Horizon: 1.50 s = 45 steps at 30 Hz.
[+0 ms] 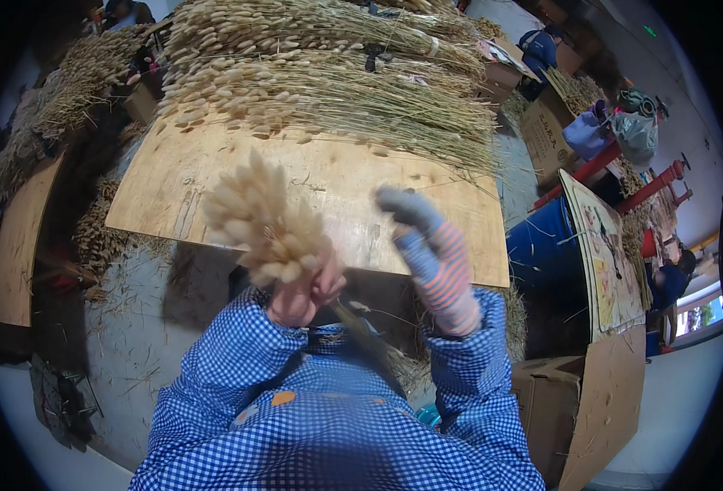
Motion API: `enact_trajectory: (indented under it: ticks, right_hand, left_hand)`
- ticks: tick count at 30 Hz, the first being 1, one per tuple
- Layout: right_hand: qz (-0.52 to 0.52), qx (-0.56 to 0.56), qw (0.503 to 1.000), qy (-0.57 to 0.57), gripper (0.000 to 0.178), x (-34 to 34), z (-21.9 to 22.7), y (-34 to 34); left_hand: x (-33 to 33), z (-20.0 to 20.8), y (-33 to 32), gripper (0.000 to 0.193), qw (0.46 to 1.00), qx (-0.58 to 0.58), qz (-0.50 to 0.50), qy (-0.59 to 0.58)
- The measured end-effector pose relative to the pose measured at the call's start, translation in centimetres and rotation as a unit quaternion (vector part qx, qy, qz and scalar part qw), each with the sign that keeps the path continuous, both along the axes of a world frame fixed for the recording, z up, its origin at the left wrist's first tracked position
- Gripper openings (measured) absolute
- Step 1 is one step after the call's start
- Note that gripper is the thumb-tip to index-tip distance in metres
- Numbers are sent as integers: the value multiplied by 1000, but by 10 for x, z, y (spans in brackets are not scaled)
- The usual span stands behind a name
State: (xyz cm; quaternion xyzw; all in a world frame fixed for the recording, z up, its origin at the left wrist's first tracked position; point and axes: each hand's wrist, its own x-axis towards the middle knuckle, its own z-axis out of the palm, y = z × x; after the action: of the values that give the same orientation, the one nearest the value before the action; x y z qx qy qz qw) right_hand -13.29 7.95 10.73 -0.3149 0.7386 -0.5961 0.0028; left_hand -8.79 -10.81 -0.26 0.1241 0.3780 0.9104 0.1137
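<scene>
My bare left hand [302, 296] is closed round a bunch of dried bunny-tail grass [265, 221], just off the table's near edge. Its fluffy cream heads point up and away to the left, and the thin stems trail down to the right across my checked apron front. To the right, my right hand [429, 254] wears a striped knitted glove in grey, blue and pink. Slightly blurred, it is raised over the near edge with thumb and fingers apart, holding nothing. A large heap of the same grass [320, 82] covers the far part of the table, heads left, stems right.
The plywood table [361, 176] lies before me. A cardboard box [550, 131] and a blue barrel [542, 241] stand to its right, with another carton [546, 409] nearer me. More grass [71, 90] is piled at far left. Other people, including one in dark blue [537, 51], are farther off.
</scene>
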Motion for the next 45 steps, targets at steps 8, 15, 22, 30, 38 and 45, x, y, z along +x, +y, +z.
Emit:
enact_trajectory:
  ticks: [8,15,22,30,38,45]
  right_hand:
    - [261,14,887,-381,35,35,-88,-26]
    - [24,264,964,-35,28,35,-102,-11]
    - [-95,378,921,12,21,52,-120,5]
    - [-88,261,961,-42,24,72,-149,-8]
    - [-161,354,921,31,26,70,-154,-6]
    - [-127,253,958,-47,30,73,-158,-9]
  left_hand:
    - [-13,47,-22,59,996,78,-1,33]
    - [-19,11,-11,44,999,29,28,-19]
    - [-19,-4,10,53,993,77,22,-81]
    - [-18,-14,-4,61,998,22,-55,-36]
    - [-16,-19,14,44,994,43,2,-104]
    - [-14,-17,2,36,994,52,-24,-88]
